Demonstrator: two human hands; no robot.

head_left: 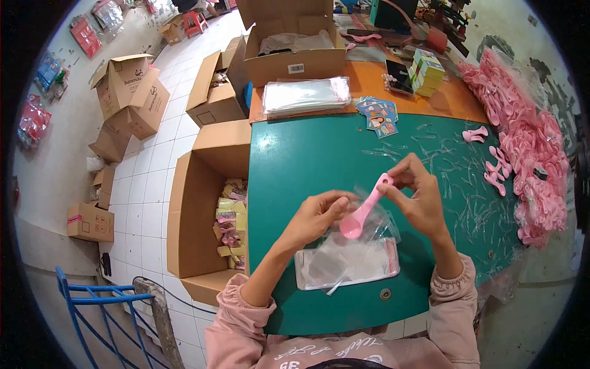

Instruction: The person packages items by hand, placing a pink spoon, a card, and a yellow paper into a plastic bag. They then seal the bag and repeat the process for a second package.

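A pink plastic scoop (367,208) is pinched near the holed end of its handle by my right hand (419,195). Its round bowl points down and toward me, overlapping a crumpled clear plastic bag (386,226) in this view. Beside the bowl, my left hand (318,215) has thumb and fingers closed on the bag's edge. Below both hands lies a flat stack of clear plastic bags (369,270), with loose film on top, on the green table (307,166).
Clear plastic strips (470,197) litter the table's right side, near loose pink scoops (495,169) and a big pile of them (531,141). Printed cards (380,115) and more clear bags (307,95) lie farther back. An open carton (184,209) with packed items stands left.
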